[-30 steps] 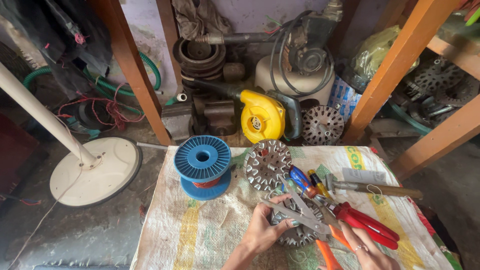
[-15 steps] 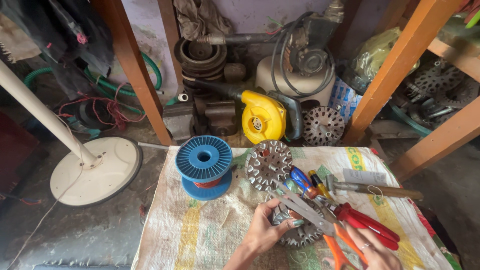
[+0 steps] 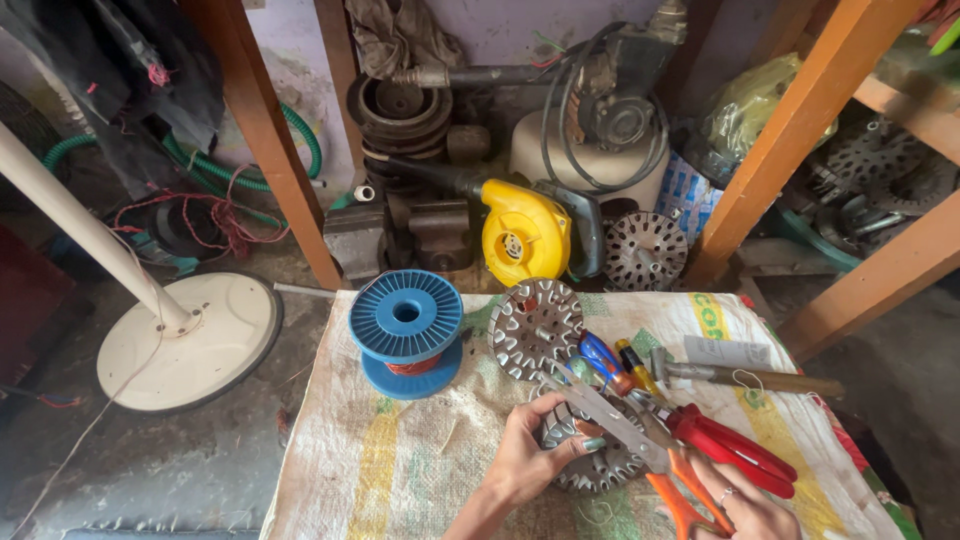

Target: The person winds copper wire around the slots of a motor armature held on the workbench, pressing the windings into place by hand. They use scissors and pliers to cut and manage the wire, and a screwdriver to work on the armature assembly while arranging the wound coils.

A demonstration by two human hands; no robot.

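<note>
Sackcloth (image 3: 400,470); right hand (image 3: 745,510) half cropped

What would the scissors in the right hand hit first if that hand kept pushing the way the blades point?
Most likely the round metal core leaning beside the blue spool. The right hand holds orange-handled scissors whose tips aim up and left, passing above the core gripped by the left hand. Depth is unclear.

head camera looks steeply down, close over the sack-covered bench (image 3: 420,470).
</note>
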